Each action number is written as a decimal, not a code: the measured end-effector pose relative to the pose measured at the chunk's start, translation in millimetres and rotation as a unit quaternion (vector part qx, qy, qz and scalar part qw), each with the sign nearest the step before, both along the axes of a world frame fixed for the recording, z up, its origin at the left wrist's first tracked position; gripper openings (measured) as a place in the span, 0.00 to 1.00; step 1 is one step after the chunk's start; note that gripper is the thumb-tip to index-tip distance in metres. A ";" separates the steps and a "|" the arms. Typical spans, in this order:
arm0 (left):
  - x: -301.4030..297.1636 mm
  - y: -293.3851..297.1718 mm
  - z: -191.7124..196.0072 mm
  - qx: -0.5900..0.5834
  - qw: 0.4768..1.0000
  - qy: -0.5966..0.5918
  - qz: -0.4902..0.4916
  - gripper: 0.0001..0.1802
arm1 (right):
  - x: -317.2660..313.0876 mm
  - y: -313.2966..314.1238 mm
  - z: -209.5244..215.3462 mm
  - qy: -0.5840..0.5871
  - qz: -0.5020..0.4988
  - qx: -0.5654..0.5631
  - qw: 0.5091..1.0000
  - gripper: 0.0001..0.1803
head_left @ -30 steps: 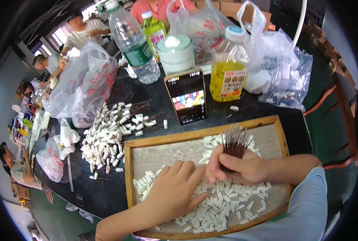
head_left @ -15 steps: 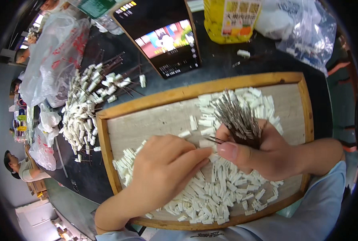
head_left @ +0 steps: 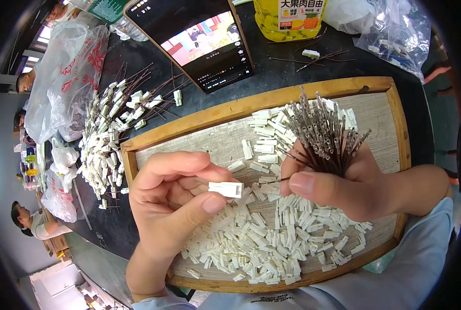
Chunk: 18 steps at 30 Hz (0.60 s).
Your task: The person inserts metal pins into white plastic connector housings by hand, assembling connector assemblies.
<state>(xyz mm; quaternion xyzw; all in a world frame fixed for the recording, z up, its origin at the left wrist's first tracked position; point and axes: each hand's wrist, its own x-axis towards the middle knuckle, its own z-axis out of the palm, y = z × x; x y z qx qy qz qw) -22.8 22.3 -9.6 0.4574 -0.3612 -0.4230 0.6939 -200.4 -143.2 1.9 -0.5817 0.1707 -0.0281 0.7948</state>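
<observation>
Between thumb and forefinger, my left hand [head_left: 171, 199] pinches a white plastic connector housing [head_left: 225, 189], its open end turned toward the right. A thick bundle of dark wires [head_left: 326, 137] with metal terminals on their tips fills my right hand [head_left: 344, 188]. One single wire [head_left: 271, 181] sticks out leftward from that hand's thumb and fingertips, its tip a short way from the housing and apart from it. Beneath both hands lie many loose white housings [head_left: 271, 237] in a wood-framed tray [head_left: 209, 120].
Left of the tray is a heap of wires with white housings on them [head_left: 103, 139]. A lit phone [head_left: 199, 46] leans upright behind the tray, beside a yellow bottle [head_left: 287, 26]. Plastic bags [head_left: 67, 77] lie at the far left; another clear bag [head_left: 396, 39] is at the back right.
My left hand has turned from back up to palm up, and the white housing now shows in its fingers. The single wire in my right hand points more plainly toward it.
</observation>
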 end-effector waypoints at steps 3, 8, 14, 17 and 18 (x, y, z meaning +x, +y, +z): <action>-4.4 -4.7 -1.2 -0.035 0.998 0.039 -0.023 0.22 | -0.4 1.8 1.2 0.005 0.003 -0.029 1.000 0.09; -6.7 -4.4 -0.1 -0.021 0.998 0.044 -0.039 0.21 | -1.7 2.2 -7.2 -0.027 0.014 -0.045 0.999 0.06; -4.8 -3.9 4.4 -0.025 0.987 -0.148 -0.051 0.19 | -0.8 1.7 -16.1 -0.130 0.032 -0.136 0.982 0.07; -10.9 -2.8 19.3 0.009 0.989 -0.140 -0.049 0.14 | 2.0 -5.0 -8.5 -0.142 0.109 -0.231 0.956 0.07; -10.2 -3.3 21.2 0.023 0.984 -0.167 -0.065 0.13 | 1.3 -2.3 -7.6 -0.143 0.111 -0.232 0.956 0.07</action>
